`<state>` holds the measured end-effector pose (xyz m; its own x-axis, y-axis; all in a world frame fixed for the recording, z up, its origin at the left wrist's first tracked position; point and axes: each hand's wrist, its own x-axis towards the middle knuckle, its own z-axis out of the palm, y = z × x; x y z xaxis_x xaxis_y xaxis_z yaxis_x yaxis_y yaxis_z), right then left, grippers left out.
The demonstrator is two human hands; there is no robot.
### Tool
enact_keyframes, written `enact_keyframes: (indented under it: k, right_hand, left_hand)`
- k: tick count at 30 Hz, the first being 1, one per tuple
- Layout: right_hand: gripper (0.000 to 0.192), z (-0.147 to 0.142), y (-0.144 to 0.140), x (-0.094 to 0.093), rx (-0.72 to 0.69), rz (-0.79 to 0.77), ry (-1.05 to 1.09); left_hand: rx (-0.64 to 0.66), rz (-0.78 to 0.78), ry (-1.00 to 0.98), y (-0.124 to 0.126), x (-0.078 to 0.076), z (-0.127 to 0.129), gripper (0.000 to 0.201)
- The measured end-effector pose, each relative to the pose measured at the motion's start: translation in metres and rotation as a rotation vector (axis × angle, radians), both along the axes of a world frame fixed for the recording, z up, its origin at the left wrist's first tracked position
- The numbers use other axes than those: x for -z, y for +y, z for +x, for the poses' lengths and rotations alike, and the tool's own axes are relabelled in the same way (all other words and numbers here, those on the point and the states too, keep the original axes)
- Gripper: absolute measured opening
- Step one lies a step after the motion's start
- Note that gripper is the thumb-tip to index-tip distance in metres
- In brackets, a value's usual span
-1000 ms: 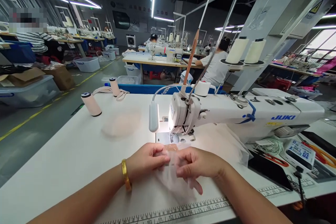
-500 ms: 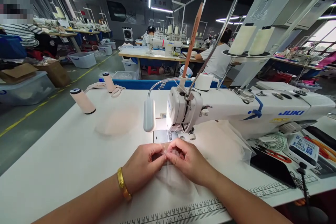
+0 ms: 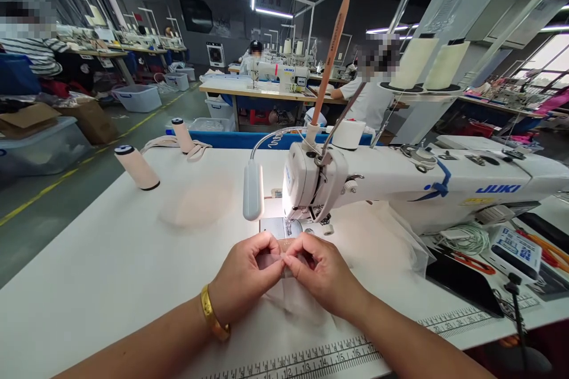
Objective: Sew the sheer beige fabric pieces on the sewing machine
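My left hand [image 3: 244, 275] and my right hand [image 3: 322, 272] meet fingertip to fingertip just in front of the needle area of a white sewing machine [image 3: 400, 180]. Together they pinch a small tan label [image 3: 287, 246] against the edge of a sheer white fabric piece [image 3: 297, 302] that lies on the white table [image 3: 111, 266] under my hands. A gold bangle sits on my left wrist. The machine's lamp [image 3: 252, 189] lights the needle plate.
Two pale thread cones [image 3: 136, 167] and some strap lie at the table's far left. A sheer pink fabric piece [image 3: 195, 204] rests mid-table. A black tablet [image 3: 462, 281], scissors and cords crowd the right. A ruler strip [image 3: 320, 358] runs along the near edge. Other people sew at tables behind.
My right hand moved up from the fabric to meet my left hand. Both hands now pinch the label together, slightly closer to the needle.
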<state>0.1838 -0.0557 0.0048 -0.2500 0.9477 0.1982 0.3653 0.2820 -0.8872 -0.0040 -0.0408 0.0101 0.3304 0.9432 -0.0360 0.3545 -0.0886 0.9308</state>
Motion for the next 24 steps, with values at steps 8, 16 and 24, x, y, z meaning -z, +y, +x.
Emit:
enact_keyframes:
  k: [8, 16, 24]
  right_hand:
    - [0.014, 0.0009, -0.0019, 0.002, 0.007, 0.012, -0.02]
    - [0.013, 0.0003, -0.0017, 0.0034, 0.027, 0.0, -0.046]
    - [0.012, -0.0011, 0.0033, 0.0092, 0.076, -0.03, -0.101]
  left_hand:
    - [0.027, -0.057, 0.0, 0.0016, 0.001, -0.0018, 0.024]
    - [-0.016, -0.085, -0.013, 0.002, 0.0016, 0.0004, 0.027]
    - [0.031, -0.086, 0.068, 0.0066, -0.003, 0.0057, 0.022]
